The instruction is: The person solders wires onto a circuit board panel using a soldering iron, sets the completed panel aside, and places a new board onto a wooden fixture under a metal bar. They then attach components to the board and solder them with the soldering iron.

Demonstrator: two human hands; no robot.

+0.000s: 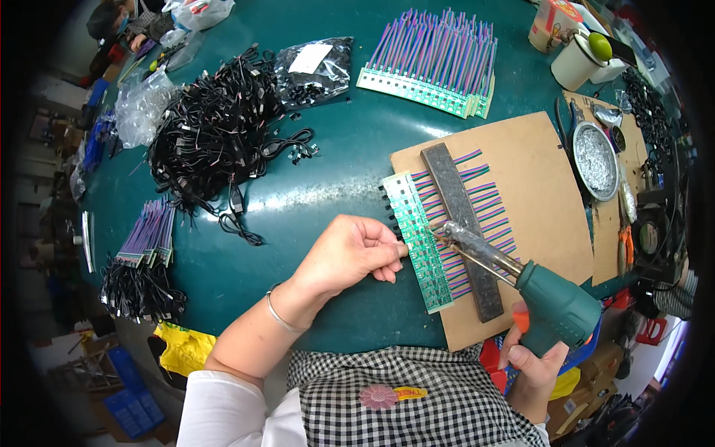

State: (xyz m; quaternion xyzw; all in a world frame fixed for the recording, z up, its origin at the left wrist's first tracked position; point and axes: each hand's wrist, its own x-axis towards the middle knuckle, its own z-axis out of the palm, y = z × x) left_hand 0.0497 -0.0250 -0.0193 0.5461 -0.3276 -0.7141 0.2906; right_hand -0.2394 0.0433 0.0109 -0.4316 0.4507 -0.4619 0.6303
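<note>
My right hand [533,359] is wrapped round the handle of a green soldering gun [558,305]. Its metal tip reaches over a green circuit board panel [418,246] lying on brown cardboard. Thumb and fingers of my left hand [365,249] are pinched together at the panel's left edge; what they hold, if anything, is too small to make out. Small black parts stick out along that edge. From the panel's right side run several multicoloured ribbon wires [488,205], with a dark flat bar [454,186] lying across them.
A heap of black cables [216,127] and a bag of small black parts [313,71] lie at the back left. More wired boards [428,71] stand at the back, others [145,238] at the left. A round metal dish [596,160] and pliers [564,123] are at the right.
</note>
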